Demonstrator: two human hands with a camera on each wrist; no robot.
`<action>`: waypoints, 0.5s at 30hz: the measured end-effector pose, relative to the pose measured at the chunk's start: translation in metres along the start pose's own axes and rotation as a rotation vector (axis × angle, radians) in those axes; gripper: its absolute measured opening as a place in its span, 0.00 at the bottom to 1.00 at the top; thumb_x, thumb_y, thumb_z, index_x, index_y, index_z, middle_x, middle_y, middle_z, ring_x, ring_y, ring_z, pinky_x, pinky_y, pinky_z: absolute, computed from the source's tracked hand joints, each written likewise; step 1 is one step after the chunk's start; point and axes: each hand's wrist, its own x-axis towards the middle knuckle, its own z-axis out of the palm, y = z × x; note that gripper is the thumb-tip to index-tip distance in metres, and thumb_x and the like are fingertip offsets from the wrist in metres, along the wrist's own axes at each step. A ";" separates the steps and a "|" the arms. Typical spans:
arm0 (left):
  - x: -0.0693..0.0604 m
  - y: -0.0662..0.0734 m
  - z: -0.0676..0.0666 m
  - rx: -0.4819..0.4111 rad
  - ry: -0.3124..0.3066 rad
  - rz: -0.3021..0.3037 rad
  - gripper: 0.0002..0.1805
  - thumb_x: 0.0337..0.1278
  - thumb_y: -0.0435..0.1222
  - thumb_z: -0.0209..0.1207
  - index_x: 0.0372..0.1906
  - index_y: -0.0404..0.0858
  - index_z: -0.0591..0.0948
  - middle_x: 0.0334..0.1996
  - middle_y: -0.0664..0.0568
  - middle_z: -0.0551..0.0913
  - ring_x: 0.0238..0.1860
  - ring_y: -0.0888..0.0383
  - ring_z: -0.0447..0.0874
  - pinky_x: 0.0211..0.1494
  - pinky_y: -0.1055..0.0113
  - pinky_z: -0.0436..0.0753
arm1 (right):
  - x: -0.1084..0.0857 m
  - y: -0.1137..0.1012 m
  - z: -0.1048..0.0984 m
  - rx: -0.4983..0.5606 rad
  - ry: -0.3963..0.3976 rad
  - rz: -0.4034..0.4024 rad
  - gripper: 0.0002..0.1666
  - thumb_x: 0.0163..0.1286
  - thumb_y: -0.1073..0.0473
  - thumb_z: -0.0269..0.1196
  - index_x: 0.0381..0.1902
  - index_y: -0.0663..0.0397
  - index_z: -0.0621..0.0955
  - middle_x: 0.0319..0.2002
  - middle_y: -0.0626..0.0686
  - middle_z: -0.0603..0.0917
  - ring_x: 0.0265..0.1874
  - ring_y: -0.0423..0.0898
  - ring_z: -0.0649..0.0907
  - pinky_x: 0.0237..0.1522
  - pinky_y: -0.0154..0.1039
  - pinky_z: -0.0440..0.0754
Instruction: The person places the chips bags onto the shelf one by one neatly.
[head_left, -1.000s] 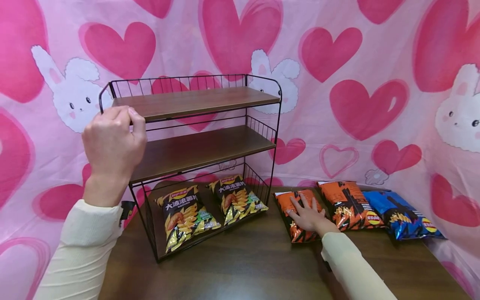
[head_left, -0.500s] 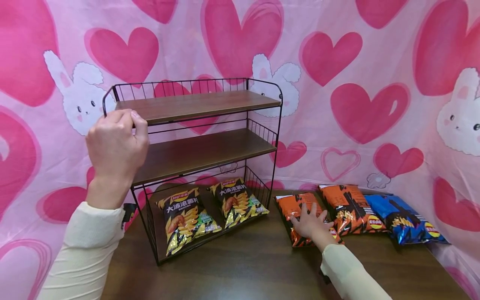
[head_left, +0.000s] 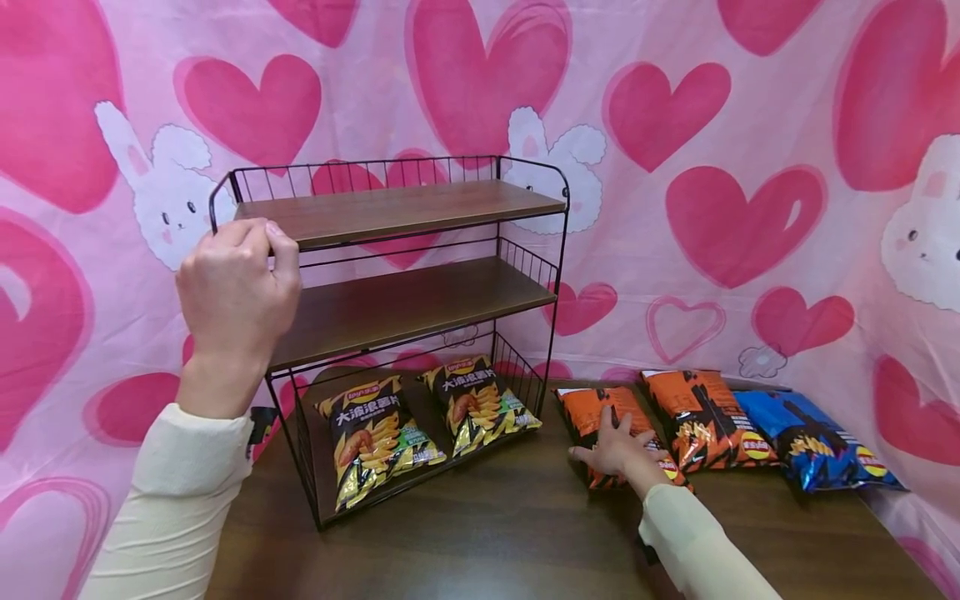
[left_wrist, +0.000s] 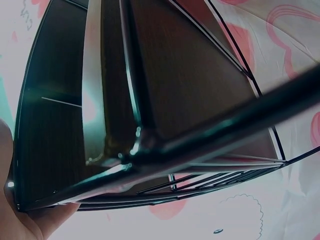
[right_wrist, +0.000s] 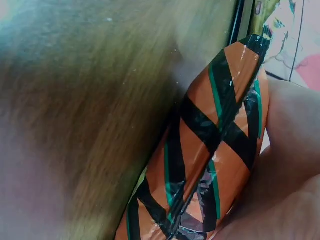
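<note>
In the head view, my left hand (head_left: 236, 304) grips the upper front left corner of a three-tier wire rack (head_left: 420, 204) with dark wood boards. The left wrist view shows part of this hand around the rack's black metal rod (left_wrist: 70, 196). My right hand (head_left: 621, 452), its fingers spread, rests on the near left part of an orange chip bag (head_left: 633, 408) lying on the table. Seen from the right wrist, that orange bag's striped crimped end faces the camera, with the hand along its right side.
Two black-and-yellow chip bags (head_left: 378, 437) lean on the rack's bottom tier. To the right of my right hand lie another orange chip bag (head_left: 708, 417) and a blue one (head_left: 813, 437). The brown table (head_left: 480, 542) meets a pink heart-patterned cloth (head_left: 750, 108) behind.
My right hand has slid toward the near left edge of the orange bag. The bag's near end has turned to the right. My left hand keeps its grip on the rack.
</note>
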 end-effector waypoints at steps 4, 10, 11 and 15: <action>0.000 0.001 -0.001 0.003 -0.014 -0.001 0.27 0.75 0.42 0.43 0.34 0.24 0.85 0.35 0.32 0.86 0.29 0.29 0.78 0.33 0.36 0.77 | 0.004 -0.002 -0.001 -0.005 -0.005 0.026 0.66 0.67 0.36 0.66 0.82 0.61 0.40 0.76 0.80 0.36 0.68 0.91 0.38 0.57 0.89 0.39; 0.001 0.002 -0.001 0.005 -0.012 -0.001 0.28 0.75 0.42 0.43 0.32 0.25 0.84 0.34 0.33 0.86 0.28 0.29 0.78 0.32 0.36 0.76 | 0.007 0.000 -0.004 -0.007 0.004 0.028 0.61 0.68 0.42 0.66 0.82 0.61 0.43 0.75 0.80 0.42 0.67 0.91 0.46 0.57 0.89 0.42; 0.001 0.002 -0.001 0.007 -0.012 -0.001 0.28 0.75 0.43 0.43 0.32 0.25 0.84 0.34 0.33 0.86 0.28 0.29 0.78 0.31 0.36 0.76 | 0.008 0.000 -0.004 -0.012 0.008 0.028 0.61 0.68 0.43 0.67 0.81 0.60 0.44 0.74 0.80 0.44 0.66 0.90 0.48 0.57 0.89 0.43; 0.001 0.002 -0.001 0.007 -0.012 -0.003 0.28 0.75 0.43 0.43 0.33 0.24 0.84 0.33 0.33 0.86 0.28 0.28 0.78 0.31 0.36 0.76 | 0.010 0.000 -0.005 -0.030 0.008 0.037 0.59 0.67 0.44 0.67 0.81 0.59 0.46 0.72 0.79 0.48 0.65 0.89 0.53 0.56 0.89 0.46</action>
